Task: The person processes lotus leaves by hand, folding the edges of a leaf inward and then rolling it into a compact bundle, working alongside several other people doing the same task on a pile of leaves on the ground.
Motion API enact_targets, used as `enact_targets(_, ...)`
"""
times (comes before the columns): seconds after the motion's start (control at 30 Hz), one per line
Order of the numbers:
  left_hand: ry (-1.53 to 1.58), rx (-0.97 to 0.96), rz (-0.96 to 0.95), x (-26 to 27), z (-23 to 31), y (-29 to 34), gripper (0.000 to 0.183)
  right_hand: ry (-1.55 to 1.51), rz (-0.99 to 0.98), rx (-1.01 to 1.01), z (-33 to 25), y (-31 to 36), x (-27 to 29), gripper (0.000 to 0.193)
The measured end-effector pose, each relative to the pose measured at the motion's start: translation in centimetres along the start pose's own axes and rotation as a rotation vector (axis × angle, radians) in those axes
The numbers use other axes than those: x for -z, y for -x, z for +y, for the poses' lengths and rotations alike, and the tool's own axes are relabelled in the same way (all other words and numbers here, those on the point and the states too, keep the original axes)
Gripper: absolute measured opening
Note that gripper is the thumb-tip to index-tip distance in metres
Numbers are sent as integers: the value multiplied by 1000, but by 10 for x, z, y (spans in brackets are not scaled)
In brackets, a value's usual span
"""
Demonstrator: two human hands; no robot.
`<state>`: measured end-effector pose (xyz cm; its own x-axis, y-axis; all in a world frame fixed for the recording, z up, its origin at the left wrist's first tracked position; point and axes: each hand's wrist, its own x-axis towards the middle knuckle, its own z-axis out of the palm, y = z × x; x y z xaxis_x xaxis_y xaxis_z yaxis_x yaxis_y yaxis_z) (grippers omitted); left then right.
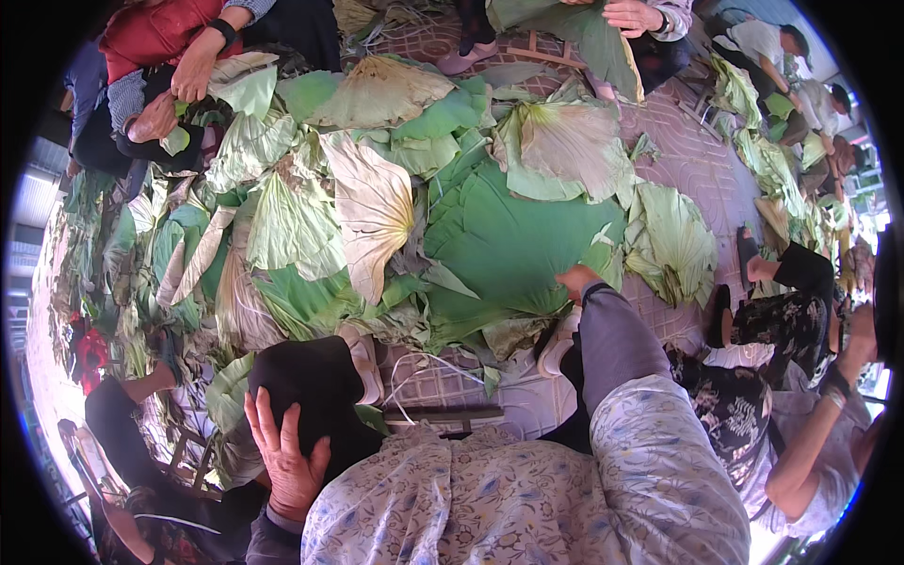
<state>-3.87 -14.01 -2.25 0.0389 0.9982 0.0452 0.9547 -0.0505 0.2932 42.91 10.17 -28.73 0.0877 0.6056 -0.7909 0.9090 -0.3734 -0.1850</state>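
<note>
My left hand (287,457) lies on my left knee with its fingers spread and nothing in it. Stretched forward, my right hand (576,281) is closed at the right part of a large green lotus leaf (513,240), its fingers partly hidden. That leaf lies spread on the heap in front of me. A pale, dried lotus leaf (372,212) with a yellow centre lies to its left, and a brownish leaf (565,146) overlaps it at the far side. To the right of my right hand rests a crumpled pale green leaf (669,243).
Many more lotus leaves (292,221) cover the paved floor (673,141) to the left. People sit around the heap; one at the far left holds a small leaf piece (176,139), another at the far side a large leaf (612,56). A person's arm (810,452) is close on my right.
</note>
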Motion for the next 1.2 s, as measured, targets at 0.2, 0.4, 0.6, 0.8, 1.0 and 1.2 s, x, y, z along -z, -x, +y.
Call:
enact_targets(0.2, 5, -35, -10, 0, -10, -17, 51, -856, -32, -178, 49, -57, -15, 48)
enact_targets(0.4, -5, 11, -21, 23, -14, -9, 51, -1213, -37, -384, 10, -43, -40, 55)
enact_targets(0.6, 43, -24, -4, 12, -8, -19, 51, -1447, 52, -397, 29, -38, -25, 34)
enact_targets(0.8, 21, -17, 26, 21, 3, -6, 49, -1699, 150, -65, -29, 21, 17, 23)
enact_targets(1.0, 54, -21, 78, 35, 9, 23, 51, -1285, 328, 108, -79, 125, 69, 22)
enact_targets(1.2, 0, -30, 75, 61, 25, 46, 52, -1073, 205, 401, -126, 272, 67, 25)
